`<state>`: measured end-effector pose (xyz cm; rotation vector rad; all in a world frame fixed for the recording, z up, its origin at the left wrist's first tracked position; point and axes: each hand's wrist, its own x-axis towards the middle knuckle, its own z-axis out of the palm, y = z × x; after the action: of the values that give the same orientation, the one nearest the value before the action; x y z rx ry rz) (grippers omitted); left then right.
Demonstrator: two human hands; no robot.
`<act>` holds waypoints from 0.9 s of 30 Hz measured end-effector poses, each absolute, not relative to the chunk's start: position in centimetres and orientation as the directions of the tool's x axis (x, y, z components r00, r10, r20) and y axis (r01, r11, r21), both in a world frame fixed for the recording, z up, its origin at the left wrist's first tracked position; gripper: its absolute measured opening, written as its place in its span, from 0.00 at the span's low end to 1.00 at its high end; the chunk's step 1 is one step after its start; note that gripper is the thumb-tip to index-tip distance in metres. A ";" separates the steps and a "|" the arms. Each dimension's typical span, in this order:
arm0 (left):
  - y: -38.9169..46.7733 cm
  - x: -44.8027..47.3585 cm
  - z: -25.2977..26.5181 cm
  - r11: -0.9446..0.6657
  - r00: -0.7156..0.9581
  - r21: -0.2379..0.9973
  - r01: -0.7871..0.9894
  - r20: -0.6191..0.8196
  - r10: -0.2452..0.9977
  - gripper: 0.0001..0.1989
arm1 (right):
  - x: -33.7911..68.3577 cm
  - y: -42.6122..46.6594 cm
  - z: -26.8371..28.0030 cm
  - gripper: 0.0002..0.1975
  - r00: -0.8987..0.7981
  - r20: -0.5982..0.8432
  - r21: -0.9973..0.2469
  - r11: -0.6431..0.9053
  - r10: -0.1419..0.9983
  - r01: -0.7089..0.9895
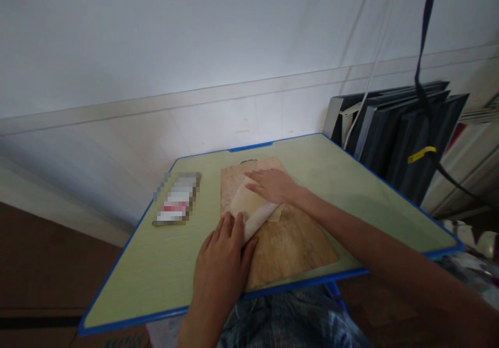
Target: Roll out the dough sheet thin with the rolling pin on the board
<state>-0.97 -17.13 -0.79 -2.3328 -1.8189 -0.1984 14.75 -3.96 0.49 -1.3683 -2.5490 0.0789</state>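
Note:
A thin, pale dough sheet [247, 195] lies on a floured wooden board [294, 244]. Its near-right side is turned into a whitish roll [259, 221] that slants between my two hands; whether a rolling pin is inside cannot be seen. My left hand [224, 254] grips the near end of this roll, the thumb on one side and the bent fingers on the other. Across the far end, my right hand [273, 184] lies flat with its fingers stretched out over the sheet. A small flap of dough [276, 214] sticks out below the right palm.
The board rests on a pale green table [374, 202] with a blue edge. A blurred-out phone-like object [177, 200] lies at the left. Dark flat panels [401, 124] lean on the wall at the right, and a black strap [423, 41] hangs before them.

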 end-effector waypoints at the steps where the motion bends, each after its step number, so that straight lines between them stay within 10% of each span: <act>1: -17.0 -1.1 -0.8 -0.241 0.244 -0.041 0.970 0.200 0.949 0.22 | 14.4 -3.4 0.6 0.26 -0.537 0.201 -0.174 0.570 0.819 0.803; 27: -19.2 -0.8 -1.5 -0.489 0.481 0.034 0.872 0.127 0.867 0.28 | 16.4 -6.2 -0.5 0.24 -0.599 0.224 -0.080 0.627 0.769 0.775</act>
<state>-0.77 -19.24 -1.49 -2.6731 -1.5702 -0.1981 16.38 -6.22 -0.48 -1.2614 -2.6141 -0.0365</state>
